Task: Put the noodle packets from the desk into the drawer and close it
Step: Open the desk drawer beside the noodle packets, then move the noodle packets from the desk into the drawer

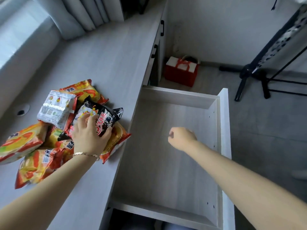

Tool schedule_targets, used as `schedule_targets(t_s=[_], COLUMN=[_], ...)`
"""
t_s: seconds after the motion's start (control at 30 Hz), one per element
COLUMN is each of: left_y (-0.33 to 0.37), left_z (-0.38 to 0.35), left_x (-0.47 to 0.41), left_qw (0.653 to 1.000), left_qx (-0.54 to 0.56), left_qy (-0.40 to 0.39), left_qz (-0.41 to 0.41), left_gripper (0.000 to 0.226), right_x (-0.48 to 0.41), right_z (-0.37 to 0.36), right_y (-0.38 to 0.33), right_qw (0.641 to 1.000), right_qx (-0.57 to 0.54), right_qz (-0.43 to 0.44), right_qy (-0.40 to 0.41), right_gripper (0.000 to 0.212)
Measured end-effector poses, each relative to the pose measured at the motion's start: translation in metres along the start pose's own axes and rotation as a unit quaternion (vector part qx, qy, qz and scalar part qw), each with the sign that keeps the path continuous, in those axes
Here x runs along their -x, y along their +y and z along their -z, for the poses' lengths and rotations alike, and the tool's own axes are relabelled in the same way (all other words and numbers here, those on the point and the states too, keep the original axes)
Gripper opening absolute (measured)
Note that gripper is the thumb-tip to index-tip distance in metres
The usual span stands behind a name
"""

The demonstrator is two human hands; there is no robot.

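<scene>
A pile of several noodle packets lies on the pale wooden desk (108, 52) at the left. Most are orange and red (21, 141), one shows its white back (55, 109), and a black packet (103, 117) lies on top. My left hand (88, 136) rests on the black packet with its fingers closed around it. The drawer (222, 123) is pulled fully out to the right of the desk, and nothing lies inside it. My right hand (181, 138) hovers over the drawer's middle, its fingers curled into a loose fist with nothing in them.
A red and white bag (181, 72) stands on the floor beyond the drawer. A black stand (254, 72) with legs is at the right. Curtains (79, 15) hang behind the desk, and a cable hole (22, 111) sits in the desk at the left.
</scene>
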State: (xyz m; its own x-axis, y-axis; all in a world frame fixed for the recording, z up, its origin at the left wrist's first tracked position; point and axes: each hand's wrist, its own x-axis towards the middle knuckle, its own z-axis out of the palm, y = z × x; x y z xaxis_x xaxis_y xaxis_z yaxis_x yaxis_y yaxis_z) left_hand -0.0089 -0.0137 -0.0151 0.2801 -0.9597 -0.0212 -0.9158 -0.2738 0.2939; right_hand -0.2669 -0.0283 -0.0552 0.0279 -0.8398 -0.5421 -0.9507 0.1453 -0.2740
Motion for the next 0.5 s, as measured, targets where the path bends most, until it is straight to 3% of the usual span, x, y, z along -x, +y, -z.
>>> schedule_targets(t_s=[0.1, 0.23, 0.4, 0.5], left_y=[-0.018, -0.037, -0.038, -0.041], left_z=[0.015, 0.018, 0.013, 0.011], left_x=[-0.014, -0.021, -0.026, -0.025], left_qw=[0.998, 0.984, 0.979, 0.983], left_qx=[0.023, -0.086, -0.116, -0.101], left_qy=[-0.002, -0.147, -0.165, -0.148], left_qz=[0.066, 0.050, 0.032, 0.022], left_gripper=[0.094, 0.128, 0.130, 0.125], right_x=[0.000, -0.007, -0.013, -0.015], right_z=[0.011, 0.002, -0.021, -0.021], right_y=[-0.074, -0.147, -0.167, -0.164], right_qw=[0.978, 0.970, 0.980, 0.985], right_qx=[-0.182, -0.214, -0.173, -0.153], right_qz=[0.092, 0.114, 0.057, 0.035], right_qy=[0.038, -0.035, -0.075, -0.071], right_gripper=[0.038, 0.049, 0.058, 0.050])
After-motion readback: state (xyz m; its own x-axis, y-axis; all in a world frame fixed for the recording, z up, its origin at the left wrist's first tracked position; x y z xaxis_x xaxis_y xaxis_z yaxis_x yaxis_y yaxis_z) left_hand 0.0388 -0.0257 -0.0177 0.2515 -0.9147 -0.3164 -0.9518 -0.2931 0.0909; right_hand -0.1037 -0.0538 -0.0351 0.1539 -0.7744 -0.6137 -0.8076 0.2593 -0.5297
